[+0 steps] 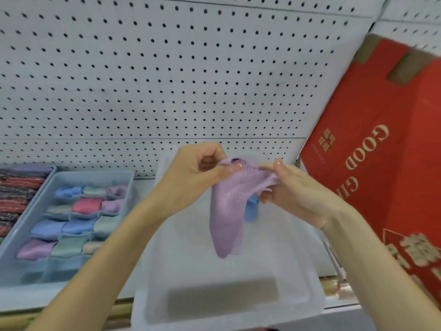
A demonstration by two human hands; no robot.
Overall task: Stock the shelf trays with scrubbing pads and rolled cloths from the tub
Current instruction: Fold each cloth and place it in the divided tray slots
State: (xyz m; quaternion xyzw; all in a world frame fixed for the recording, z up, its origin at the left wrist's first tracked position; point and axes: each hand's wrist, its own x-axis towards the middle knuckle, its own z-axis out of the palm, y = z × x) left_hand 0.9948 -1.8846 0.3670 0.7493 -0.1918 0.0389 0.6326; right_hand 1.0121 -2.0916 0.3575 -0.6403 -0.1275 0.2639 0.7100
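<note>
A lilac cloth (226,211) hangs unrolled above the clear plastic tub (229,304) in the middle of the view. My left hand (191,173) pinches its top left corner. My right hand (286,187) holds the top right edge, fingers partly spread. A blue cloth (251,209) shows behind the lilac one, below my right hand; what holds it is hidden. To the left on the shelf sits a pale blue divided tray (31,237) with rolled cloths in blue, pink, green and lilac in its compartments. Its nearest compartments hold nothing.
A second tray (16,194) at the far left holds dark striped red and grey items. A large red carton (372,144) with gold lettering leans at the right. White pegboard (167,75) forms the back wall. The shelf edge runs along the bottom.
</note>
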